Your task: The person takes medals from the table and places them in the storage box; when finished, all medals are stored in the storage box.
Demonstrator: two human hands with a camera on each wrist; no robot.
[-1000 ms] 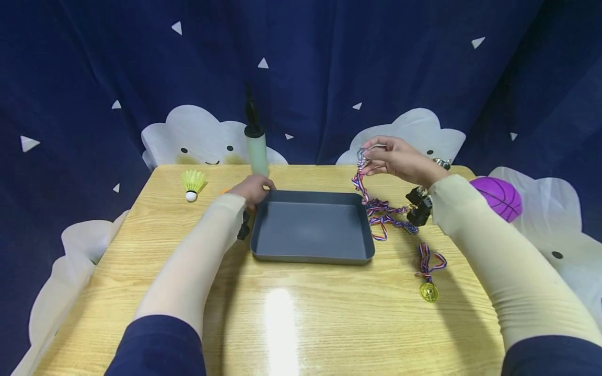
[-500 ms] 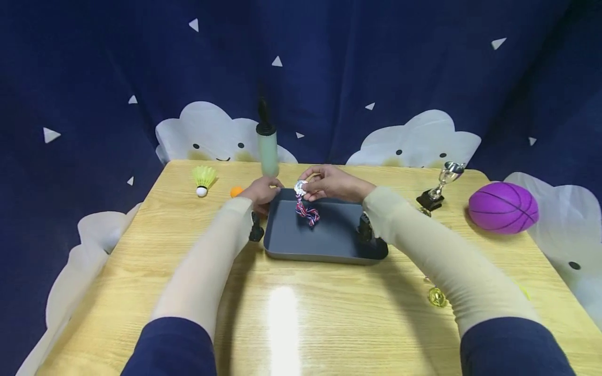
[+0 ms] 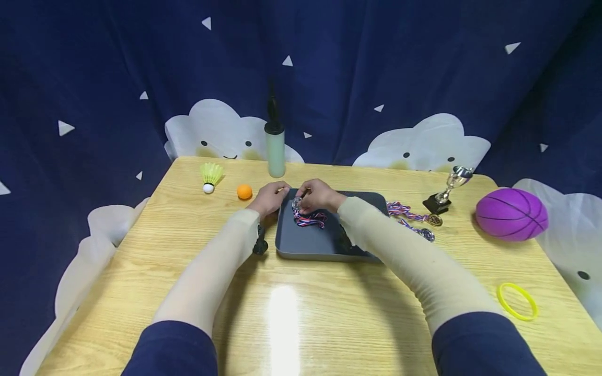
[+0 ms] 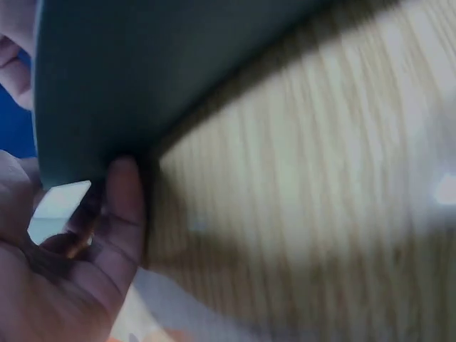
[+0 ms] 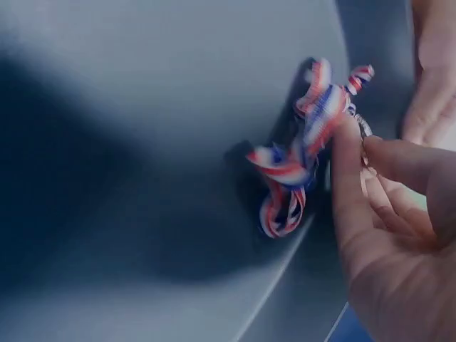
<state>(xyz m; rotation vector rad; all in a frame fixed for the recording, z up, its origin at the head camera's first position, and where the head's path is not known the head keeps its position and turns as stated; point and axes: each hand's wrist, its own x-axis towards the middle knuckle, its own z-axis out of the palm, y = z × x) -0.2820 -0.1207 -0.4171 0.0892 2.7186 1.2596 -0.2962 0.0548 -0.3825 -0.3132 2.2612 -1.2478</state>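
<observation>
My right hand [image 3: 321, 196] pinches a silver medal [image 3: 296, 203] between thumb and fingers, low over the far left part of a dark grey tray [image 3: 324, 256]. Its red, white and blue ribbon [image 3: 310, 219] lies bunched on the tray floor; in the right wrist view the ribbon [image 5: 320, 125] hides most of the medal. My left hand [image 3: 269, 198] grips the tray's far left corner, thumb at the rim. A finger [image 4: 125, 192] presses the outer wall in the left wrist view.
Right of the tray lie a bronze-coloured medal [image 3: 435, 220] and a silver-coloured medal [image 3: 427, 235]. Beyond are a trophy [image 3: 449, 190], purple ball [image 3: 511, 214] and yellow ring [image 3: 517, 302]. Left and behind stand a shuttlecock [image 3: 210, 176], orange ball [image 3: 244, 191] and hand pump [image 3: 275, 149].
My right hand has carried the silver medal from right of the tray leftward and down into its far left part. The left hand has stayed at the corner. The head view has shifted.
</observation>
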